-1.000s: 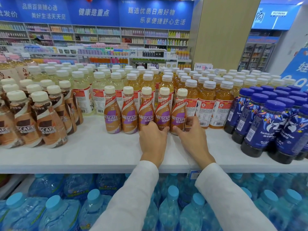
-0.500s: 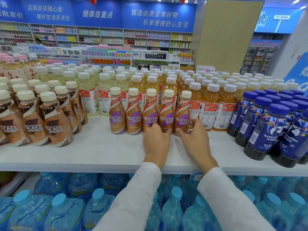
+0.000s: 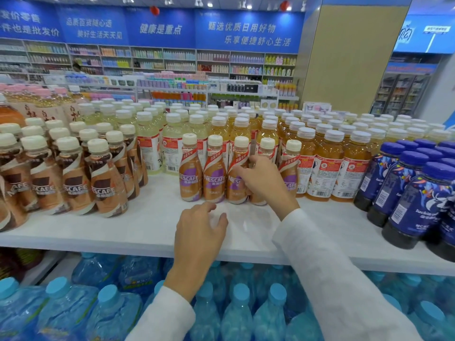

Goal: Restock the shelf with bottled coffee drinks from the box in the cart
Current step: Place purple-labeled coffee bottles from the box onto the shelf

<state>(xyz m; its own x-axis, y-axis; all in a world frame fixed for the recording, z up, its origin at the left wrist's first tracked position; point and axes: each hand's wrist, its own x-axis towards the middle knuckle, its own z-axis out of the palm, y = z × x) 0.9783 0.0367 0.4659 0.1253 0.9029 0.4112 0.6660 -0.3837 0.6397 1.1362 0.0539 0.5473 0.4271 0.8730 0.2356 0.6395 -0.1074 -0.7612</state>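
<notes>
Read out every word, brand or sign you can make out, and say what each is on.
"NESCAFE": purple coffee bottles, front row.
"ESCAFE", first letter hidden: brown coffee bottles, left.
"健康是重点": blue wall banner.
"甄选优质日用好物", "乐享便捷舒心生活": same banner, further right.
"luckin": dark blue bottles, right.
Label small print, far-left banner text: too blurred.

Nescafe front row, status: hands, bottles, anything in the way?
Left hand open over the shelf. Right hand grips fourth Nescafe bottle, five upright in row. Nothing blocking.
</notes>
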